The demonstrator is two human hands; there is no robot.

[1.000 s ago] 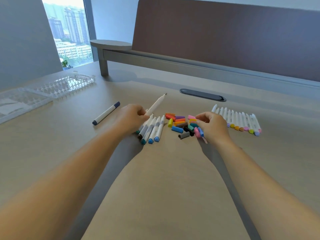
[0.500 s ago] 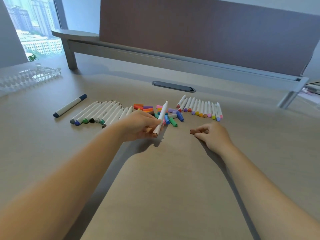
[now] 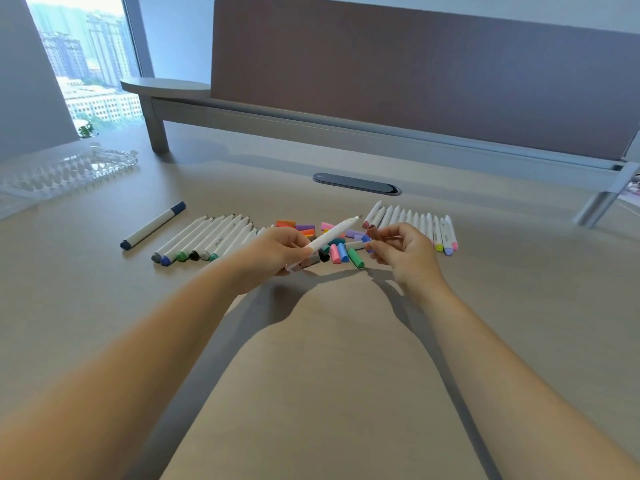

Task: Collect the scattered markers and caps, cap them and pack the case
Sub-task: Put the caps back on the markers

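Far left, the clear case [image 3: 65, 171] lies open on the desk [image 3: 346, 358], then a lone navy-capped marker [image 3: 152, 225] and a row of uncapped markers [image 3: 204, 242]. The left hand [image 3: 273, 254] grips a white marker [image 3: 329, 239], tip up (bare nib showing). Loose caps [image 3: 341, 252] lie beneath. The right hand [image 3: 403, 252] pinches a brownish cap [image 3: 372, 231], just beside the capped row [image 3: 415, 225].

At the left edge of the frame the clear case [image 3: 65, 173] is cut off, and the left hand [image 3: 266, 254] hides several markers' ends.
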